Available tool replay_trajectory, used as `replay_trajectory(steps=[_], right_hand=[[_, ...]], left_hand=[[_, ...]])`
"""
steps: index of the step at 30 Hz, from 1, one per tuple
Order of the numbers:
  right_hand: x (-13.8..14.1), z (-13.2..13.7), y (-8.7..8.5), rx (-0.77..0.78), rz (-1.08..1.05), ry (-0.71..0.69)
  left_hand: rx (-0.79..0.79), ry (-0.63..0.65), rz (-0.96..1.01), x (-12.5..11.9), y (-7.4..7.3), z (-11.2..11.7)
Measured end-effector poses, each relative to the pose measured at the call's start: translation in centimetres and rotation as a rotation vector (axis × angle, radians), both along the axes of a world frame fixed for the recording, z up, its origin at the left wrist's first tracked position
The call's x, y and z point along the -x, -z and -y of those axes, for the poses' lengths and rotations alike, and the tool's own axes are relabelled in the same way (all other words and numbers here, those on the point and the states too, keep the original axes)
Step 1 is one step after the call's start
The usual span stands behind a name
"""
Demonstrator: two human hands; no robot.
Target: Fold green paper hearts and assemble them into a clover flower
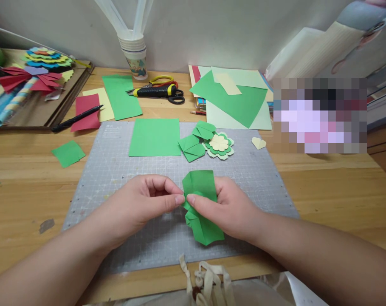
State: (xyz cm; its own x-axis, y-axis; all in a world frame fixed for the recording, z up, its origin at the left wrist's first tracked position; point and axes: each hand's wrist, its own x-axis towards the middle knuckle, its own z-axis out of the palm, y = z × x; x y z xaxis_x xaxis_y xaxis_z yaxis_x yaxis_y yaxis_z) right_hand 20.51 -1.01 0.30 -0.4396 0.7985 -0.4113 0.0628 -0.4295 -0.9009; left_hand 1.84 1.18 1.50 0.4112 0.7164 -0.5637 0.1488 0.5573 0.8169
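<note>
A folded green paper piece (201, 208) is held just above the grey cutting mat (116, 170). My left hand (142, 204) pinches its left edge with thumb and forefinger. My right hand (226, 208) grips it from the right, thumb on top and fingers wrapped behind. Both hands are closed on the paper. Farther back on the mat lie a flat green square (155, 137), two smaller folded green pieces (197, 140) and a green-and-cream paper flower (219, 145).
Scissors (161, 91), a stack of paper cups (134, 57) and sheets of green paper (237, 102) sit at the back. A black pen (76, 118) lies on red paper at left, beside a tray of paper crafts (33, 80). A small green square (68, 153) and a cream heart (258, 143) lie on the wooden table.
</note>
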Motion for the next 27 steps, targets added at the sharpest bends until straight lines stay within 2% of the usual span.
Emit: replay_trajectory(steps=[15, 21, 24, 27], right_hand=[[0.00, 0.17, 0.04, 0.009, -0.047, -0.011], [0.08, 0.28, 0.11, 0.029, -0.090, -0.050], [0.07, 0.18, 0.18, 0.044, -0.122, -0.060], [0.01, 0.06, 0.24, 0.066, -0.154, -0.048]], left_hand=[[-0.015, 0.013, -0.025, 0.12, 0.06, 0.03], [-0.116, 0.059, 0.012, 0.00, 0.40, 0.30], [-0.176, 0.063, 0.063, -0.19, 0.21, 0.61], [-0.253, 0.088, 0.030, -0.34, -0.09, 0.87]])
